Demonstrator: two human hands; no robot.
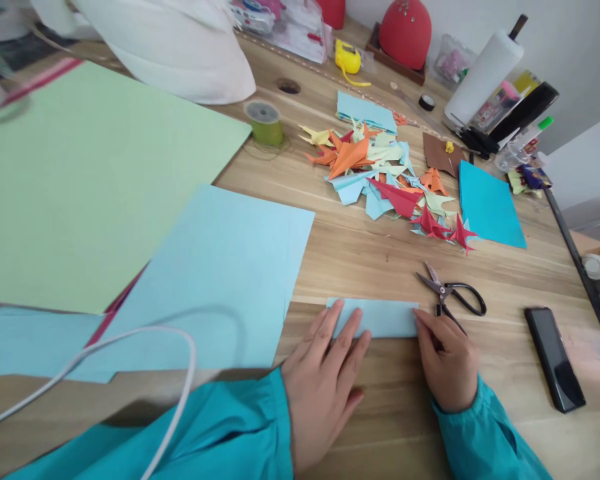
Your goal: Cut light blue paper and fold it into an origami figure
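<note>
A folded strip of light blue paper (pixel 387 319) lies flat on the wooden table in front of me. My left hand (pixel 325 383) rests with its fingers spread over the strip's left end. At the right end, my right hand (pixel 447 357) pinches the paper's edge between thumb and forefinger. Just beyond that hand, black-handled scissors (pixel 447 289) lie with their blades apart, one handle partly hidden behind the hand. Farther back sits a pile of folded paper shapes (pixel 380 167) in orange, red, yellow, pale green and light blue.
Large light blue sheets (pixel 220 280) and a pale green sheet (pixel 95 187) spread across the left. A white cable (pixel 190 373) loops over my left sleeve. A phone (pixel 555 359) lies at right. Behind are a thread spool (pixel 265 123), turquoise paper (pixel 491 205) and a yellow tape measure (pixel 348 58).
</note>
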